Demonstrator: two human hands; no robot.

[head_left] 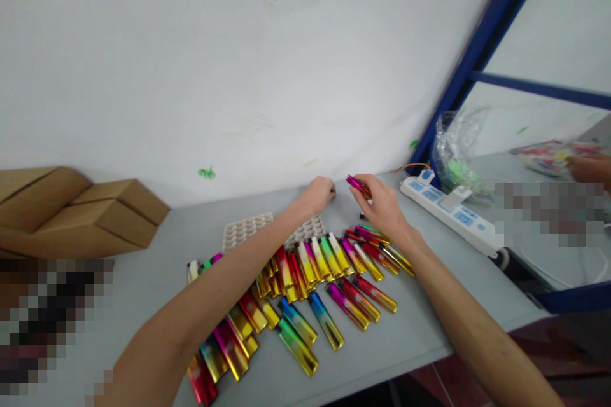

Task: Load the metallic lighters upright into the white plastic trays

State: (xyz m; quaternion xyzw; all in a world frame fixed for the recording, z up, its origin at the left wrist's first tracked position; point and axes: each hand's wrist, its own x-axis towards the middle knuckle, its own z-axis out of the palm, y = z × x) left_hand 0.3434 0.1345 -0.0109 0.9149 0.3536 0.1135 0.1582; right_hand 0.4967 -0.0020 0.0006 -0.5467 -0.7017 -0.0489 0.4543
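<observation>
My right hand [380, 202] grips a shiny magenta-and-gold lighter [358, 186] between thumb and fingers, just above the back of the table. To its left, my left hand [321, 193] is closed near the wall; what its fingers hold, if anything, is hidden. Below both hands lie many metallic lighters, among them a pile of upward-pointing ones [317, 261], a blue-gold one [326, 321] and a green-gold one [298, 347]. A pale tray with rows of holes [248, 226] sits behind the pile, partly covered by my left forearm.
Brown cardboard boxes [109, 216] stand at the left against the white wall. A white power strip [449, 216] with plugs runs along the right side. Beyond it are a clear plastic bag [456, 146], a blue frame [470, 70] and another person's hand [590, 169].
</observation>
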